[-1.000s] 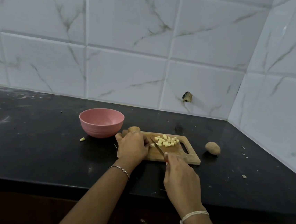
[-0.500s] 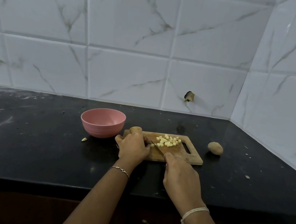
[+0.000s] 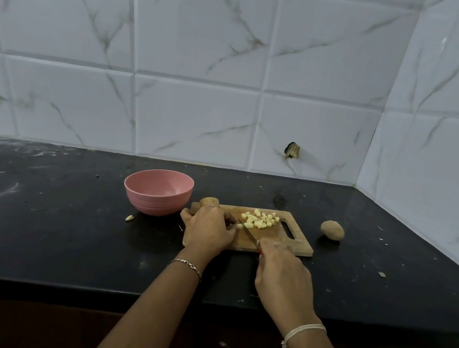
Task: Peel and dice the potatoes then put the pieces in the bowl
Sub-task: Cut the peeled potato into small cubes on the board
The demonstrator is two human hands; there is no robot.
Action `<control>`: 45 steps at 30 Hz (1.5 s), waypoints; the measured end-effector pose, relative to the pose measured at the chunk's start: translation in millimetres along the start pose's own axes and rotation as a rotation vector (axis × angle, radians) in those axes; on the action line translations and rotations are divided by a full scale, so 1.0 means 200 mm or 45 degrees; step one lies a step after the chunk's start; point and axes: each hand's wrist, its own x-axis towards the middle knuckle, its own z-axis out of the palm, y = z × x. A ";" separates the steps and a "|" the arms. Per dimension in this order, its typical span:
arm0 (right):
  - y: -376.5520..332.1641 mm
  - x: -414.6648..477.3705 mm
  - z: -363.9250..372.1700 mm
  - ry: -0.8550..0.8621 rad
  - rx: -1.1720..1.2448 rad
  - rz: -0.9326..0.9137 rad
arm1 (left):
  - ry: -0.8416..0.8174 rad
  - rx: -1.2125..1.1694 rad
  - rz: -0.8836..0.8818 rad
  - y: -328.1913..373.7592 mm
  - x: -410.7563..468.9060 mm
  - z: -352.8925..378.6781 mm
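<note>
A wooden cutting board (image 3: pixel 278 241) lies on the black counter with a pile of pale diced potato (image 3: pixel 260 220) near its far edge. My left hand (image 3: pixel 209 228) curls down on the board's left part, fingertips by the blade; the potato piece under it is hidden. My right hand (image 3: pixel 283 277) grips the knife (image 3: pixel 247 228) by its handle, blade angled toward the dice. A pink bowl (image 3: pixel 159 192) stands left of the board. One unpeeled potato (image 3: pixel 209 201) sits just behind my left hand, another (image 3: pixel 332 230) right of the board.
A loose potato bit (image 3: pixel 129 217) lies on the counter (image 3: pixel 49 226) in front of the bowl. White tiled walls close the back and right side. The counter's front edge runs under my forearms. Small scraps dot the right side.
Both hands stay in place at the board, with the knife blade shifting only slightly beside my left fingertips. The view has drifted a little.
</note>
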 end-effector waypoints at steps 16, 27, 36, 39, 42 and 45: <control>-0.01 -0.02 0.02 0.100 -0.016 0.033 | 0.032 0.038 -0.021 0.01 -0.01 -0.01; 0.00 -0.03 0.02 0.097 0.028 -0.017 | 0.003 -0.007 -0.045 0.01 -0.02 -0.03; -0.04 0.01 -0.02 -0.105 -0.073 -0.086 | -0.015 0.021 -0.052 0.00 0.00 -0.01; -0.08 0.01 -0.03 -0.118 -0.143 -0.151 | 0.008 0.022 -0.056 0.00 0.00 0.00; -0.10 0.00 -0.03 -0.106 -0.179 -0.169 | 0.018 0.005 -0.066 0.00 0.00 0.00; -0.08 -0.01 -0.03 -0.085 -0.148 -0.154 | 0.035 0.017 -0.076 -0.01 0.01 0.01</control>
